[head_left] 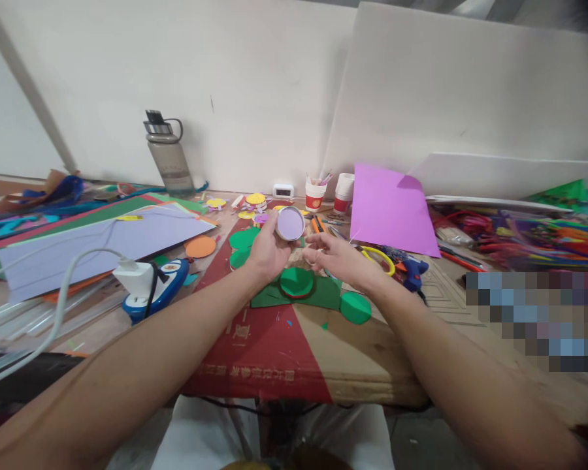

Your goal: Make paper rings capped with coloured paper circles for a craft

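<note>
My left hand (266,253) is closed around a short round piece (291,224) with a lavender face and a pale raised rim, held up off the table. My right hand (326,254) is just to its right, fingers curled together; whatever may be between them is too small to make out. Below both hands a green disc with a dark rim (296,282) lies on a green paper strip (269,297). Another green disc (355,307) rests at the strip's right end. More green discs (244,239) lie beside my left hand.
Cardboard (269,352) covers the work area. On the left are a power strip (157,287) with a cable and a water bottle (170,160). Paper cups (315,196) and a purple sheet (392,212) stand behind. A blue glue gun (414,273) lies right.
</note>
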A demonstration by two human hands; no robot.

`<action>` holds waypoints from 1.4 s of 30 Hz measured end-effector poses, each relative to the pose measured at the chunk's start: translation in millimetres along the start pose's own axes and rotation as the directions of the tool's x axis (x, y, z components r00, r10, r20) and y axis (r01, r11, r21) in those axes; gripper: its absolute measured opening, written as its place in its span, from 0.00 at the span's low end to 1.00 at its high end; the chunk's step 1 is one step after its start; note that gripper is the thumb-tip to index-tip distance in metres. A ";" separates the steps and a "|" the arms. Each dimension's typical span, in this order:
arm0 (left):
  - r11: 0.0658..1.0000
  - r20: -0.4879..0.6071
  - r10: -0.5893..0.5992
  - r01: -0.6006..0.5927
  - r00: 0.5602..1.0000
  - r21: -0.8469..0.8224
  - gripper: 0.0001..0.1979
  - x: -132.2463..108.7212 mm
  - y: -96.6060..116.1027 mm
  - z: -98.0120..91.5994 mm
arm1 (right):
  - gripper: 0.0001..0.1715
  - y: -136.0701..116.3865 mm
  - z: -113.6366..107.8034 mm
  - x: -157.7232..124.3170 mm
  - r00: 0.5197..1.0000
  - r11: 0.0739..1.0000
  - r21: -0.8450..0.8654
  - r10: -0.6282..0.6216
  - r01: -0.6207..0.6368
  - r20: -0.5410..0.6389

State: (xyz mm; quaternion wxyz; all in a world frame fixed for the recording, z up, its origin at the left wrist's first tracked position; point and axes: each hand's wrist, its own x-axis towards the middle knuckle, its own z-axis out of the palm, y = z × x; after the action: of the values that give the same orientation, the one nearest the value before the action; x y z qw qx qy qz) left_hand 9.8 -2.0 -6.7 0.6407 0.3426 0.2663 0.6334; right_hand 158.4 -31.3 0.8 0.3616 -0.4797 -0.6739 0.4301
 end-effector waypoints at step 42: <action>0.194 0.680 0.171 -0.701 0.713 0.686 0.24 -17.3 4.9 -0.3 | 0.24 -7.1 6.8 11.0 0.974 0.575 0.806 0.226 -0.144 0.013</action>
State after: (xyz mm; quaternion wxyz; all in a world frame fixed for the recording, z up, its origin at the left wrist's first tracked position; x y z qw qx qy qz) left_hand 5.5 -19.4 -4.7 0.1542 0.8401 0.2988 0.4256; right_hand 146.8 -23.6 5.7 0.5217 -0.3525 -0.3376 0.6997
